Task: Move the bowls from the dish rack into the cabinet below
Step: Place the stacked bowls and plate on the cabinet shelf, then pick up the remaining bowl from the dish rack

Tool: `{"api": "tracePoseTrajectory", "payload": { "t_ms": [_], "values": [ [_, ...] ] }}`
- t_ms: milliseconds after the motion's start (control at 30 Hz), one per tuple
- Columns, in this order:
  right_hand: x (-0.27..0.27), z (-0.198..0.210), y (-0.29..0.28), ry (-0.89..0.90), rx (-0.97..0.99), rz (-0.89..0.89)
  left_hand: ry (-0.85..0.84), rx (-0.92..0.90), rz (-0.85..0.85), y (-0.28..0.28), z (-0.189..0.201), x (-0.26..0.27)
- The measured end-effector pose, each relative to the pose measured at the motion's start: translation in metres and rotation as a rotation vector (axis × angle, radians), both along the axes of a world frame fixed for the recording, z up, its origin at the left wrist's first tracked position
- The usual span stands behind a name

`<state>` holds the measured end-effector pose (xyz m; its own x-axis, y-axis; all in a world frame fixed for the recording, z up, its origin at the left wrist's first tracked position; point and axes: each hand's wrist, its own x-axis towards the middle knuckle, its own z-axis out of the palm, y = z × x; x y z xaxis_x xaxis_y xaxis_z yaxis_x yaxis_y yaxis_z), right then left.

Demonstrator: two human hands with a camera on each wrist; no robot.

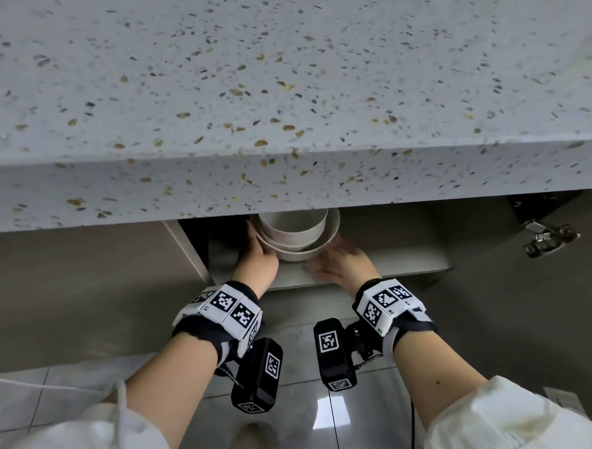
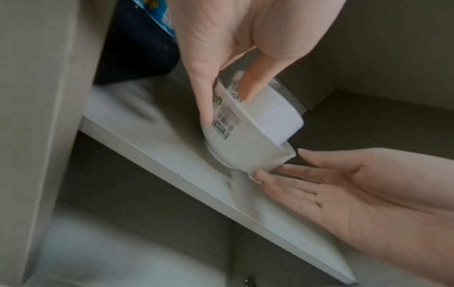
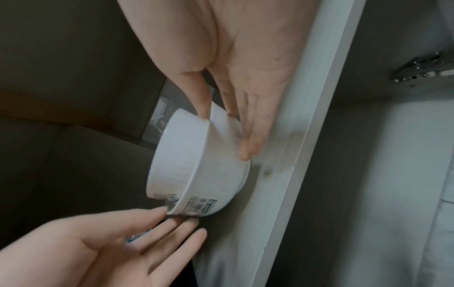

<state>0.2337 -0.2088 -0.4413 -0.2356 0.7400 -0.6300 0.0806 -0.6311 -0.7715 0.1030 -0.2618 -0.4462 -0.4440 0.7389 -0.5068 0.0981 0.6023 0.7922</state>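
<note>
Two white bowls, a straight-walled one (image 1: 289, 225) nested in a wider one (image 1: 297, 251), stand on the cabinet shelf (image 1: 404, 261) under the counter, half hidden by its edge. My left hand (image 1: 255, 243) is at their left side. In the left wrist view it (image 2: 226, 103) pinches the rim, thumb over the inner bowl (image 2: 277, 120), a finger on the labelled outer bowl (image 2: 245, 153). My right hand (image 1: 337, 259) lies at the right side, blurred. Its straight fingers (image 3: 245, 147) rest flat against the outer bowl (image 3: 221, 174), its thumb on the rim.
The speckled countertop (image 1: 292, 106) overhangs the open cabinet and hides its upper part. A dark bag (image 2: 137, 48) stands at the back left of the shelf. A metal hinge (image 1: 549, 236) sits on the right wall. Bare shelf lies to the right of the bowls.
</note>
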Motion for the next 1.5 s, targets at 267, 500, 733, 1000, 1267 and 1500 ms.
{"api": "tracePoseTrajectory", "payload": {
  "t_ms": [267,500,733,1000,1267,1500],
  "values": [
    [0.044,0.107,-0.047,-0.127,-0.027,0.220,-0.093,-0.111,-0.236,-0.047,0.119,0.022],
    [0.063,0.253,-0.061,-0.174,0.023,0.464,-0.114,-0.133,-0.547,-0.059,0.278,0.038],
    [0.062,0.376,0.006,-0.207,0.263,0.475,-0.043,0.170,-0.491,0.006,0.394,0.017],
    [0.065,0.437,0.088,-0.110,0.429,0.175,-0.044,0.381,-0.414,0.079,0.462,-0.001],
    [0.064,0.453,0.213,-0.429,0.653,0.030,0.050,0.337,-0.381,0.183,0.471,0.011],
    [0.065,0.430,0.306,-0.894,0.657,0.307,0.072,0.191,-0.352,0.286,0.458,0.031]
  ]
}}
